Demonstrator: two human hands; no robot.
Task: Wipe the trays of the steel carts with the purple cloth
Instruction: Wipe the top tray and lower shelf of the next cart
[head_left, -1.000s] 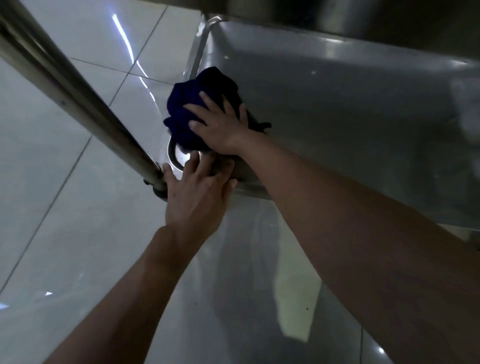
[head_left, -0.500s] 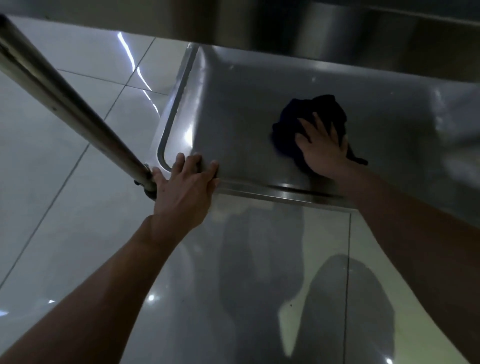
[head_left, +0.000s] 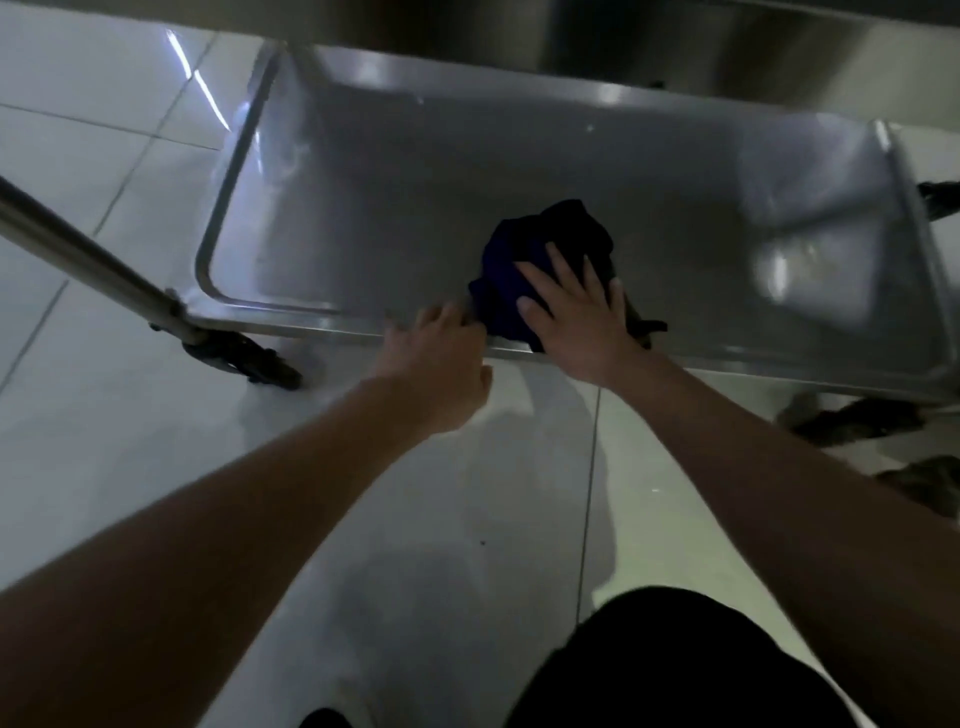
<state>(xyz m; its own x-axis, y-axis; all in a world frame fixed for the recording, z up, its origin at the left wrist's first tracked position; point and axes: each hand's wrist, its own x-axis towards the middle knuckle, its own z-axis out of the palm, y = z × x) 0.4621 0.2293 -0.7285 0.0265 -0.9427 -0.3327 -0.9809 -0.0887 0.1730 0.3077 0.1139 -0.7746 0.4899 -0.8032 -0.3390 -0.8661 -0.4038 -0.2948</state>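
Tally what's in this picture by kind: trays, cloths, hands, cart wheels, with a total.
Steel tray: 1
Purple cloth: 1
Hands: 2, the left hand on the tray's near rim, the right hand flat on the cloth
Cart wheels in view: 2, near left wheel and near right wheel
Total: 6

Brushed, softly reflective steel tray (head_left: 415, 208), crumpled matt purple cloth (head_left: 509, 260), glossy floor tiles (head_left: 93, 415)

Dim, motion-blurred; glare on tray (head_left: 795, 270), floor (head_left: 197, 88).
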